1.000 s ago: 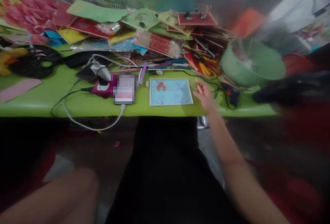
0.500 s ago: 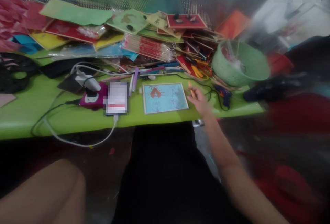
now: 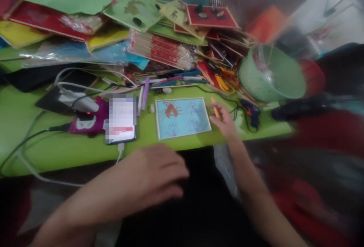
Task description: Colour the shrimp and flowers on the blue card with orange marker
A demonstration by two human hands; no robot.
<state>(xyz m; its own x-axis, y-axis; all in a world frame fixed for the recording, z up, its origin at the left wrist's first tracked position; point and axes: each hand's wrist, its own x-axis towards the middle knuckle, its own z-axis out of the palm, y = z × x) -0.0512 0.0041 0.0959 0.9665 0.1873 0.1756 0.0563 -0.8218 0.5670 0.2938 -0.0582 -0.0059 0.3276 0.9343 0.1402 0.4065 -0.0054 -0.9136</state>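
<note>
1. Head view. Right hand [image 3: 223,120] closed in a pinch, thumb and fingers round a short orange stick [image 3: 216,112]. Crayon or pen, cannot tell which. Stick stands tilted, upper end poking out above the fingers.
2. Right hand sits just beside the right edge of a blue picture [image 3: 183,122] with a pale border. Picture lies flat on the green surface [image 3: 145,138], near its front edge.
3. On the picture: an orange-brown bug figure filled in at upper left; the other figures are thin line drawings.
4. Left hand [image 3: 159,175] in the air over the dark-clothed lap, in front of the surface's edge. Fingers loosely bent, part-open, thumb side low. Nothing seen in it; palm turned away.
5. Left of the picture: a small white block [image 3: 152,108] just beside the border, then a purple pen [image 3: 145,93], then a phone [image 3: 122,122], screen blurred out, white cable plugged into its lower end.
6. Left of the phone: a purple power strip [image 3: 88,122], white charger [image 3: 82,102] plugged in, small red light showing.
7. Right of the right hand: a blue glue gun [image 3: 251,113], cord looping toward the hand. Behind it, a green bowl [image 3: 254,78].
8. Behind the picture: orange-handled scissors [image 3: 222,83], a wrapped bundle of sticks [image 3: 162,52], and a red card [image 3: 212,19] bearing stones.
</note>
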